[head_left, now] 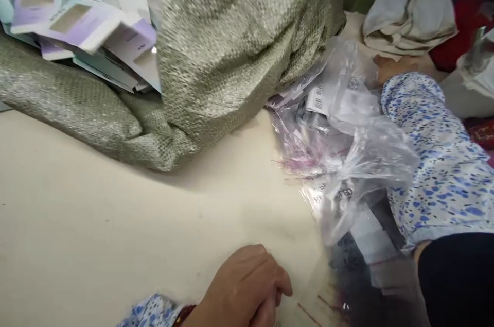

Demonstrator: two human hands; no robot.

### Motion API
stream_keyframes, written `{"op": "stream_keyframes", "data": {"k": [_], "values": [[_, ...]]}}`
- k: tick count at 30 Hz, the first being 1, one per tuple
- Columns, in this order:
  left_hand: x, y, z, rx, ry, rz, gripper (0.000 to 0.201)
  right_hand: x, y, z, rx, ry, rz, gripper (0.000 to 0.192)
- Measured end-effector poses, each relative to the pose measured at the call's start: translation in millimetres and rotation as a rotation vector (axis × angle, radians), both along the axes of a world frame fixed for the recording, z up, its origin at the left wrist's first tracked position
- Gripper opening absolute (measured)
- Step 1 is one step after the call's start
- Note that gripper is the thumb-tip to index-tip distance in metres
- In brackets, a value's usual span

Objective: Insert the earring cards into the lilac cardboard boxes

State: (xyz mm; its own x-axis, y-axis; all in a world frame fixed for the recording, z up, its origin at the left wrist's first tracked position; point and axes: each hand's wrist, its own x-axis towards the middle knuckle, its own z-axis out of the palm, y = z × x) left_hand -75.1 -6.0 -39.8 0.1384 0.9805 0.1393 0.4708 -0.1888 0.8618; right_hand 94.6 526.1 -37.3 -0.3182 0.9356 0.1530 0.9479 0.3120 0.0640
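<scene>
My left hand (247, 286) rests low on the pale tabletop, its fingers curled inward. Whatever they might hold is hidden under them. Just right of its fingertips lies the edge of a clear plastic bag with thin red strips (309, 314). My right arm, in a white sleeve with blue spots (436, 157), reaches to the far right. Only a strip of my right hand (399, 67) shows beside a bundled white cloth (412, 10); its fingers are out of sight. Crumpled clear plastic bags (358, 147) with printed labels lie beside that sleeve.
A large grey-green woven sack (239, 49) sprawls across the back of the table (116, 213). Several purple, white and teal cards with cut-out windows (77, 23) spill from its left side. Red fabric (459, 33) and white plastic (471, 74) crowd the far right.
</scene>
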Motion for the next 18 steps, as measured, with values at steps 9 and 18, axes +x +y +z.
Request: {"op": "stream_keyframes", "data": {"k": [9,18], "values": [[1.7,-0.7,-11.4,0.057,-0.063,-0.019,0.026,18.1,-5.3,-9.5,0.089,0.14,-0.131,0.04],[2.7,-0.7,-14.3,0.057,-0.037,0.013,0.022,15.3,17.7,-15.3,-0.02,0.162,-0.072,0.052]]}}
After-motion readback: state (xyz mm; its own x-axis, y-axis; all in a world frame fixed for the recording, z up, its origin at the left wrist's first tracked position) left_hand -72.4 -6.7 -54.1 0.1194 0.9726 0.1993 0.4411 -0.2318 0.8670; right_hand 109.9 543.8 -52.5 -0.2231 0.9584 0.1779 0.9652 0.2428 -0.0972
